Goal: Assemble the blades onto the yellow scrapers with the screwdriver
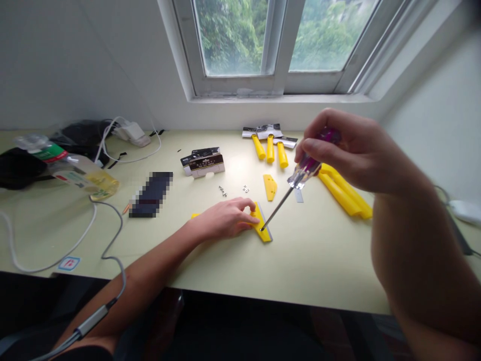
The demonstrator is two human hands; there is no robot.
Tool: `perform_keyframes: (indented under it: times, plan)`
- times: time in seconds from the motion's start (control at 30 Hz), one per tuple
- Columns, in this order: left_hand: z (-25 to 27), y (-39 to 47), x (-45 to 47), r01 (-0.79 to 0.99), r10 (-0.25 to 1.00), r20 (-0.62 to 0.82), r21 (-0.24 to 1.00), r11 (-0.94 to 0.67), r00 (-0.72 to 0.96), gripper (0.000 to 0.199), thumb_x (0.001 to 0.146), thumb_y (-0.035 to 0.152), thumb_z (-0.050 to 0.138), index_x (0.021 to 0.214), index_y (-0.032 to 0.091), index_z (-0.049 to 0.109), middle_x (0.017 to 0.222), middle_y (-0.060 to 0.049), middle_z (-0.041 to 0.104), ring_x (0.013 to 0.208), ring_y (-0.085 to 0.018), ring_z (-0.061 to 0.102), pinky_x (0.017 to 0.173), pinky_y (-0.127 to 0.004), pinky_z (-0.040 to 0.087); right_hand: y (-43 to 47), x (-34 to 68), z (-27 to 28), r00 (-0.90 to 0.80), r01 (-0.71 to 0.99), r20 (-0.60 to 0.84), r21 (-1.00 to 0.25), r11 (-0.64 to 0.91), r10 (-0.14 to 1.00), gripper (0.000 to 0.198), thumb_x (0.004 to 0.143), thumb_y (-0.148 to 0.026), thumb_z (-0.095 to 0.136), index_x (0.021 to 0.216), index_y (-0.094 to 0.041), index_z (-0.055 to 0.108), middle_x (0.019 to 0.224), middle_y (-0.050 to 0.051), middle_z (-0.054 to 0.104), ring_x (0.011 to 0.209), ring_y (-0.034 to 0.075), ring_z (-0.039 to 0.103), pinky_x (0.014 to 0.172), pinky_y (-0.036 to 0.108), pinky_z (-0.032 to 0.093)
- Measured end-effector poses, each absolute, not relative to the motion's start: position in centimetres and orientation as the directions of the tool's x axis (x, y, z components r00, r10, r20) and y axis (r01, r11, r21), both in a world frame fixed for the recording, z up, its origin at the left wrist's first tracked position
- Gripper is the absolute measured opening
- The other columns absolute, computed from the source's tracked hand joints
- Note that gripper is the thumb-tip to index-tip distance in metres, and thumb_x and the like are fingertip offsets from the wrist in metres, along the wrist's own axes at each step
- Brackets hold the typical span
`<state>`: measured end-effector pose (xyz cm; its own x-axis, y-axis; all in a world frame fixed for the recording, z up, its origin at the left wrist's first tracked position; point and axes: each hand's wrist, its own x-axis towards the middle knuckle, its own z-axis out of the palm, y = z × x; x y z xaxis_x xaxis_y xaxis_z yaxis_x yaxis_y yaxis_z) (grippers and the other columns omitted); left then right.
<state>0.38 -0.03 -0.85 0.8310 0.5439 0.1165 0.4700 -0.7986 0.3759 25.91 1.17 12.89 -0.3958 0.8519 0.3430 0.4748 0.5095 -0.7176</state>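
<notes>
My right hand [338,145] is wrapped round the clear and purple handle of a screwdriver [278,208]. The screwdriver slants down to the left, its tip at a screw in the head of a yellow scraper [266,234]. A grey blade edges the right side of that head. My left hand [229,219] grips the scraper and holds it down on the table, covering most of its handle. Beyond the scraper lie a loose yellow head plate [269,187], a thin grey blade [299,195], a few screws [223,191] and several small nuts [245,188].
Three yellow handles [270,149] with black-and-white packaging lie at the back, and more yellow handles [341,193] at the right. Small black boxes [205,163], a pixelated dark phone-like object [152,194], a tilted bottle [80,173] and a cable [119,230] occupy the left.
</notes>
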Motion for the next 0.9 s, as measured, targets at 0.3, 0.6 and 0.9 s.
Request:
perform_keyframes:
  times: [0.3, 0.6, 0.9]
  plan:
    - [-0.3, -0.2, 0.6, 0.469, 0.547, 0.124, 0.384, -0.796, 0.828, 0.023, 0.092, 0.023, 0.058, 0.109, 0.029, 0.073, 0.117, -0.005, 0.06, 0.093, -0.015, 0.062, 0.083, -0.028, 0.05, 1.3, 25.3, 12.6, -0.318, 0.594, 0.438, -0.599, 0.537, 0.841, 0.021, 0.085, -0.043, 0.062, 0.081, -0.023, 0.057, 0.066, 0.002, 0.064, 0.054, 0.017, 0.062, 0.05, 0.033, 0.049]
    - [-0.8, -0.1, 0.5, 0.449, 0.54, 0.158, 0.394, -0.802, 0.827, 0.022, 0.092, 0.023, 0.058, 0.109, 0.029, 0.072, 0.117, -0.005, 0.06, 0.096, -0.016, 0.061, 0.086, -0.029, 0.051, -0.6, 23.0, 12.6, -0.098, 0.829, 0.603, -0.39, 0.4, 0.792, 0.027, 0.088, -0.046, 0.054, 0.084, -0.022, 0.065, 0.063, 0.004, 0.062, 0.062, 0.021, 0.063, 0.063, 0.036, 0.048]
    - [-1.3, -0.2, 0.4, 0.452, 0.549, 0.162, 0.405, -0.795, 0.82, 0.021, 0.092, 0.026, 0.059, 0.108, 0.028, 0.072, 0.116, -0.005, 0.058, 0.093, -0.015, 0.06, 0.085, -0.028, 0.05, -3.0, 21.8, 13.3, -0.205, 0.878, 0.54, -0.266, 0.397, 0.816, 0.032, 0.092, -0.047, 0.047, 0.1, -0.02, 0.062, 0.066, 0.007, 0.061, 0.074, 0.028, 0.065, 0.066, 0.038, 0.047]
